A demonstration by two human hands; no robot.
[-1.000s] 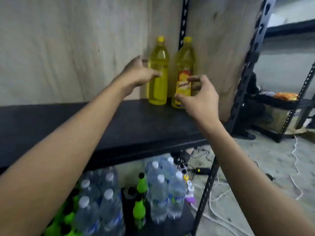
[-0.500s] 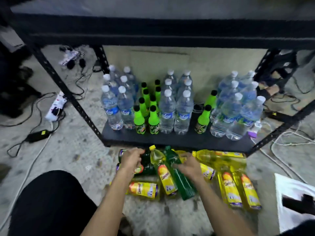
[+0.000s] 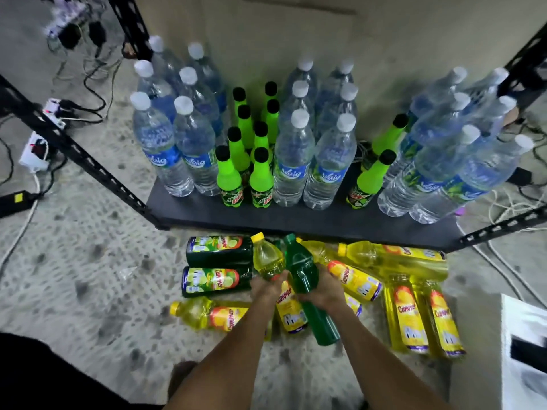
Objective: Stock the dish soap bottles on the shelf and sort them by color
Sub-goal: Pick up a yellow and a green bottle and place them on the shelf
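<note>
Several dish soap bottles lie on the floor in front of the rack's bottom shelf (image 3: 296,220). My left hand (image 3: 268,287) is closed around a yellow bottle (image 3: 268,258) at its middle. My right hand (image 3: 321,292) grips a green bottle (image 3: 302,267) that points toward the shelf. Two dark green bottles (image 3: 219,247) lie on their sides to the left. More yellow bottles (image 3: 408,315) lie to the right and one yellow bottle (image 3: 207,313) lies near my left forearm.
The bottom shelf is packed with water bottles (image 3: 192,149) and bright green soda bottles (image 3: 260,176). Black rack posts (image 3: 83,161) slant at both sides. Cables and a power strip (image 3: 35,152) lie on the floor at left. A white box (image 3: 524,350) stands at right.
A second ago both hands were at two yellow bottles on the upper shelf. The view dropped to the floor pile, and my hands have now closed on a yellow and a green bottle.
</note>
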